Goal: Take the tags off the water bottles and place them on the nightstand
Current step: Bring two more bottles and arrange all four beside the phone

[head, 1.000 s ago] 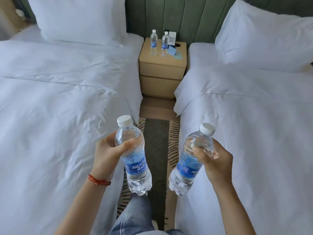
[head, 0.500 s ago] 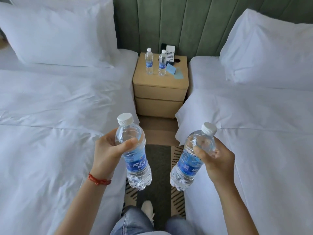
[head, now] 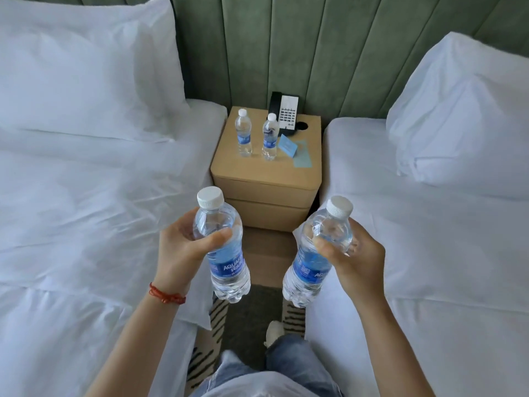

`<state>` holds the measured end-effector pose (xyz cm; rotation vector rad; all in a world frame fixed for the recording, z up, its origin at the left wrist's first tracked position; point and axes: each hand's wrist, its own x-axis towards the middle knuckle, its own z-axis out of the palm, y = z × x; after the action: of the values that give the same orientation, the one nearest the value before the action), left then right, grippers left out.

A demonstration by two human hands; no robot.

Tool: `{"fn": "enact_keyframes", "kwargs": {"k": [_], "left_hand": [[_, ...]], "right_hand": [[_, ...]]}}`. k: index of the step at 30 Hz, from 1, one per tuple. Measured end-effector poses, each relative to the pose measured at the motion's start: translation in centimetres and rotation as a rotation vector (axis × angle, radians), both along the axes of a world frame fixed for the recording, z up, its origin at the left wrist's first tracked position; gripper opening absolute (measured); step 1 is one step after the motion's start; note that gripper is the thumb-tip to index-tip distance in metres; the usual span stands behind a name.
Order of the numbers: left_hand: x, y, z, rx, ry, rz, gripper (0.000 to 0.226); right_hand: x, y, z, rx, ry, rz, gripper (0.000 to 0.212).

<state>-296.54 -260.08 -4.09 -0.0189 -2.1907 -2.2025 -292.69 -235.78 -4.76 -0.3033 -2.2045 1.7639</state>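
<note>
While the person is walking up the aisle between the beds, the left hand [head: 183, 250] is gripping one water bottle [head: 223, 247] and the right hand [head: 355, 259] is gripping a second bottle [head: 315, 259], both upright-tilted and near. The nightstand [head: 266, 173], farther ahead, is appearing closer than a second ago, so placement is approaching. Two bottles [head: 244, 133] are already standing there beside a phone [head: 287, 114].

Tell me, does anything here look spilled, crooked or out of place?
Nothing stands out. Two bottles stand upright on the nightstand beside a phone and a blue card; both held bottles are capped, labels on.
</note>
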Motion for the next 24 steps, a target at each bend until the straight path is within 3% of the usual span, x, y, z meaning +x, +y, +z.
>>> {"fn": "enact_keyframes", "kwargs": {"k": [11,16,24], "left_hand": [[-17.0,4.6,-1.2,-0.004,-0.025,0.015,0.037],[-26.0,4.9,-3.2,-0.046,-0.021,-0.022,0.053],[-40.1,3.7,-7.9,-0.123,-0.120,-0.072,0.053]], "right_hand": [[-17.4,3.9,-0.7,0.030,-0.041,0.083,0.048],[-25.4,4.1,-2.9,0.013,-0.059,0.052,0.049],[-37.9,2.7,-7.2,-0.015,-0.187,0.025,0.055]]}}
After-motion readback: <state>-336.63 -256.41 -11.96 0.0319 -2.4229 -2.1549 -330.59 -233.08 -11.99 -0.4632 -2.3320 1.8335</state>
